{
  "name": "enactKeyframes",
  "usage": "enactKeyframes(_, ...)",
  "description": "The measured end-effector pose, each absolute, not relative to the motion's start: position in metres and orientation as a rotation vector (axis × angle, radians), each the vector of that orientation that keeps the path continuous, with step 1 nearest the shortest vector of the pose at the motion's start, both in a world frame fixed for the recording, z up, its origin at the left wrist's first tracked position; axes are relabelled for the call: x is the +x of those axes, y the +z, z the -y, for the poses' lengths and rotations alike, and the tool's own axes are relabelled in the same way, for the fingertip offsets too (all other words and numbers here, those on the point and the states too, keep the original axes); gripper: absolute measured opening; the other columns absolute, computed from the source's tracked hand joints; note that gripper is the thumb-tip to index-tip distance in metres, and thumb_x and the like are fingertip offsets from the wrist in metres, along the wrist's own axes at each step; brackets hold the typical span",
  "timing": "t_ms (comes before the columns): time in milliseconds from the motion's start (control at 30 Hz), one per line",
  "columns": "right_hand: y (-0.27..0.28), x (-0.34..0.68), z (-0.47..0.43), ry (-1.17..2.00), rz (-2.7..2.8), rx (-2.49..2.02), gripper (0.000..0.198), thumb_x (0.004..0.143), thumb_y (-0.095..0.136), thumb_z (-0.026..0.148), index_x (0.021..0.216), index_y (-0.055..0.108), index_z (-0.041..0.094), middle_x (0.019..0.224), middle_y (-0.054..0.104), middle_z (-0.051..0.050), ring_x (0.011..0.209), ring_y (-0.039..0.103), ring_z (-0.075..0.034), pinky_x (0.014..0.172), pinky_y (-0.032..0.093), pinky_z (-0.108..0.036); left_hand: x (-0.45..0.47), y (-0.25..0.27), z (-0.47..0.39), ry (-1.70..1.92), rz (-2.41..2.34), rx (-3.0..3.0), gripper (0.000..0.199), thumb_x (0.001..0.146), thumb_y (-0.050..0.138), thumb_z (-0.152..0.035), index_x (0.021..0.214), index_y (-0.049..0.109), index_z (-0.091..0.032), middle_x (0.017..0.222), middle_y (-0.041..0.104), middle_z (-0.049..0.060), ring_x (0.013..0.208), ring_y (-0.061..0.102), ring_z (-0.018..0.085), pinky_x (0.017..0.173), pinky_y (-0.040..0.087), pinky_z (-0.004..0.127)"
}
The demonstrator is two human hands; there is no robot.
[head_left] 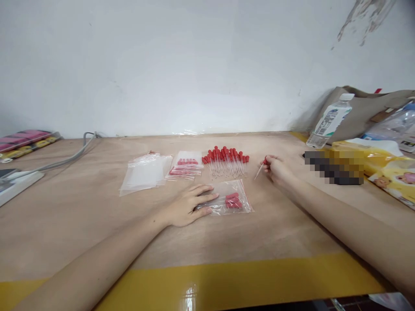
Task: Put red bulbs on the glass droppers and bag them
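Note:
My left hand [191, 204] lies with fingers spread on a clear zip bag [220, 188]. Inside that bag are several droppers [233, 201] with red rubber bulbs. Off to the right, my right hand [274, 168] pinches a single dropper [260, 169] near its red bulb, its thin clear tip slanting down to the left. Between and behind the hands is a pile of droppers [227, 160], bulbs mostly toward the wall. Left of the pile lie filled zip bags [184, 166] with red bulbs showing, and beside them a stack of flat zip bags [144, 172].
At the right stand a plastic bottle [330, 121], a grey-brown bag [363, 108] and yellow packaging [389, 168]. A grey cable [65, 159] and a pink and yellow pack [27, 140] are at the left. Yellow tape [227, 280] runs along the table's front edge.

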State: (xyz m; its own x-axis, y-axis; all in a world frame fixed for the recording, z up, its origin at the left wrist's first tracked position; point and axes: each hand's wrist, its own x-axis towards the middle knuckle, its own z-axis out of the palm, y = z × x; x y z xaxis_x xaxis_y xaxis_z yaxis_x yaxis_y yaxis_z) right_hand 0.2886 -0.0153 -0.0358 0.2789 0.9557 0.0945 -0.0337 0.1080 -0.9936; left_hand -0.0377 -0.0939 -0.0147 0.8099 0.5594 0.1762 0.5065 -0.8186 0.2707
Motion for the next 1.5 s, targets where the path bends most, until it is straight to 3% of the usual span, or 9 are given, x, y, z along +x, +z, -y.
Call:
enactKeyframes(133,-0.039,0.270,0.048,0.963,0.899,-1.181,0.015,0.074,0.056,0.030,0.080,0.044,0.023,0.065,0.055,0.002,0.046,0.049,-0.008,0.041,0.042,-0.020,-0.038,-0.014,0.094,0.370,-0.824,2.785,0.044,0.090,0.039,-0.042,0.132,0.040,-0.029,0.139,0.038,0.005,0.127,0.034,0.023,0.105,0.028,0.043)
enactKeyframes(267,-0.035,0.252,0.068,1.028,0.867,-1.086,0.025,0.071,0.061,0.033,0.081,0.041,0.024,0.066,0.056,0.004,0.053,0.055,-0.010,0.050,0.049,-0.024,-0.038,-0.014,0.094,0.362,-0.829,2.796,0.044,0.090,0.039,-0.042,0.132,0.039,-0.029,0.139,0.038,0.005,0.127,0.034,0.023,0.104,0.029,0.044)
enactKeyframes(500,-0.036,0.246,0.082,1.033,0.931,-1.058,0.030,0.069,0.064,0.038,0.082,0.042,0.024,0.065,0.056,0.005,0.053,0.056,-0.010,0.053,0.049,-0.024,-0.037,-0.013,0.096,0.350,-0.857,2.781,0.046,0.089,0.039,-0.043,0.133,0.037,-0.029,0.139,0.037,0.005,0.128,0.033,0.022,0.105,0.028,0.043)
enactKeyframes(700,-0.033,0.245,0.090,1.244,1.063,-1.096,0.031,0.062,0.072,0.036,0.078,0.049,0.021,0.071,0.062,0.001,0.065,0.061,-0.013,0.068,0.051,-0.030,-0.037,-0.013,0.096,0.370,-0.852,2.761,0.050,0.089,0.039,-0.043,0.136,0.031,-0.028,0.139,0.038,0.006,0.127,0.034,0.023,0.104,0.030,0.043)
enactKeyframes(1000,-0.032,0.248,0.088,0.983,1.754,-1.153,0.018,0.064,0.068,0.035,0.073,0.068,0.019,0.091,0.064,-0.004,0.076,0.058,-0.015,0.068,0.046,-0.029,-0.036,-0.011,0.096,0.347,-0.866,2.773,0.050,0.090,0.038,-0.043,0.136,0.030,-0.027,0.138,0.038,0.006,0.127,0.034,0.022,0.104,0.029,0.042)
enactKeyframes(1100,-0.034,0.237,0.087,0.902,1.721,-1.154,0.017,0.065,0.067,0.035,0.073,0.070,0.020,0.081,0.066,-0.003,0.074,0.058,-0.016,0.068,0.046,-0.030,-0.035,-0.012,0.096,0.368,-0.854,2.775,0.049,0.090,0.039,-0.043,0.136,0.031,-0.027,0.137,0.039,0.006,0.126,0.035,0.022,0.104,0.030,0.042)
enactKeyframes(1367,-0.043,0.230,0.085,0.882,1.728,-1.257,0.017,0.067,0.065,0.034,0.068,0.065,0.017,0.060,0.063,-0.002,0.053,0.053,-0.013,0.050,0.041,-0.025,-0.036,-0.014,0.095,0.382,-0.857,2.781,0.050,0.089,0.040,-0.043,0.136,0.032,-0.027,0.137,0.039,0.007,0.126,0.035,0.023,0.104,0.030,0.042)
enactKeyframes(1500,-0.040,0.230,0.087,0.767,1.913,-1.121,0.018,0.075,0.055,0.031,0.072,0.067,0.018,0.070,0.064,-0.003,0.065,0.056,-0.015,0.061,0.044,-0.027,-0.036,-0.014,0.095,0.387,-0.851,2.786,0.049,0.089,0.039,-0.042,0.136,0.032,-0.027,0.137,0.039,0.006,0.125,0.036,0.023,0.103,0.031,0.043)
